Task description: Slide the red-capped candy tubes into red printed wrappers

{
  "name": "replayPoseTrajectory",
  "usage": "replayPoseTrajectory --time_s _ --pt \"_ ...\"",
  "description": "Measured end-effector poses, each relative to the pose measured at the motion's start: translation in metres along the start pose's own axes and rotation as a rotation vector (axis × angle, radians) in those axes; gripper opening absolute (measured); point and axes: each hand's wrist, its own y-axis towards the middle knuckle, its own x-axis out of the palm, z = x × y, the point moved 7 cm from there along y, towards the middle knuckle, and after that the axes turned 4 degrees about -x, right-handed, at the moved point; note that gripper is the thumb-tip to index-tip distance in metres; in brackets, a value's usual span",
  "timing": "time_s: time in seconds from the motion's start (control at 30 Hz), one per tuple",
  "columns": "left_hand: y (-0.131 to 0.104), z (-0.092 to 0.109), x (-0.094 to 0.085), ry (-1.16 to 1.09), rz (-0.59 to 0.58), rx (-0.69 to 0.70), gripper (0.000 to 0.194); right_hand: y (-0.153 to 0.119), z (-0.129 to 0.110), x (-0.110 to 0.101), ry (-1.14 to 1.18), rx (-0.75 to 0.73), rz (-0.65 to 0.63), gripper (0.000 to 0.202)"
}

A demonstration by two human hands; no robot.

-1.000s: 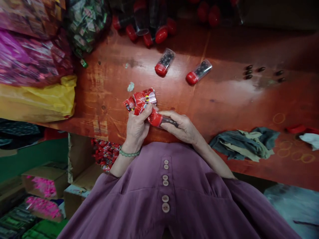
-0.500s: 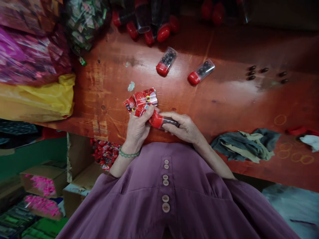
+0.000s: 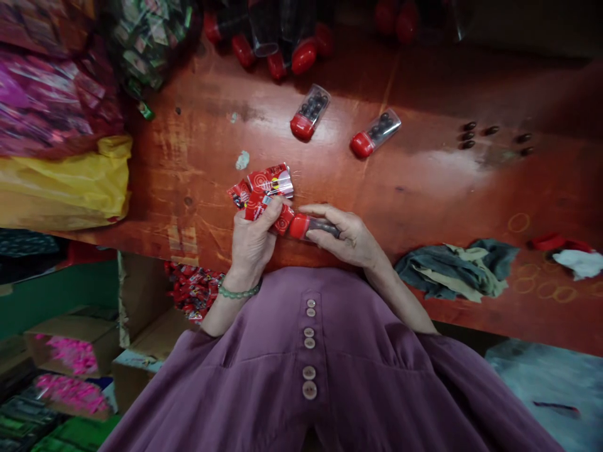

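Observation:
My left hand [image 3: 252, 242] pinches a red printed wrapper [image 3: 257, 204] between thumb and fingers. In my right hand [image 3: 355, 240] is a clear tube with a red cap [image 3: 299, 226], lying on its side with the cap toward my left hand. The cap's end meets the wrapper's right end; whether it is inside the wrapper I cannot tell. More red printed wrapper [image 3: 272, 180] with a shiny end shows just beyond my left fingers. Farther back lie two capped tubes [image 3: 302, 127] [image 3: 362, 144] with dark balls inside.
Several red-capped tubes [image 3: 304, 56] crowd the table's far edge. Small dark balls [image 3: 468, 135] lie at right, near a grey cloth [image 3: 456, 270]. Bulging plastic bags [image 3: 61, 182] stand at left. Below the table edge, a box holds red wrappers [image 3: 193, 289].
The tube has shifted slightly right relative to my left hand, and more of its red cap shows clear of the wrapper. The whole view has drifted a little.

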Motion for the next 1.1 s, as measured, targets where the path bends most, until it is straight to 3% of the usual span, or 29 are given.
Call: replayPoseTrajectory --time_s 0.17,0.3,0.4,0.5,0.6,0.73,0.87,0.97,1.1 --pt "-0.013 0.017 -0.005 0.154 -0.04 0.203 0.019 -0.004 0.012 0.0 0.322 0.138 0.029 0.049" --pt "-0.037 0.037 0.006 0.504 -0.151 0.538 0.01 -0.003 0.014 0.007 0.478 0.156 0.039 0.047" --pt "-0.053 0.039 0.013 0.614 -0.191 0.739 0.024 -0.001 0.013 0.012 0.547 0.144 0.085 0.037" --pt "-0.06 0.032 0.013 0.611 -0.158 0.821 0.034 0.0 0.013 0.015 0.589 0.134 0.182 0.033" --pt "-0.059 0.024 0.014 0.585 -0.09 0.801 0.029 -0.001 0.014 0.015 0.575 0.142 0.333 0.038" --pt "-0.051 0.015 0.017 0.483 -0.006 0.666 0.017 0.0 0.015 0.014 0.444 0.166 0.468 0.041" --pt "-0.044 0.009 0.02 0.425 0.041 0.568 0.017 0.001 0.017 0.012 0.243 0.198 0.507 0.045" --pt "-0.037 0.008 0.022 0.408 -0.005 0.565 0.017 0.001 0.02 0.008 0.167 0.21 0.522 0.044" --pt "-0.021 0.011 0.015 0.298 -0.007 0.458 0.016 0.006 0.014 0.008 0.158 0.114 0.414 0.042"
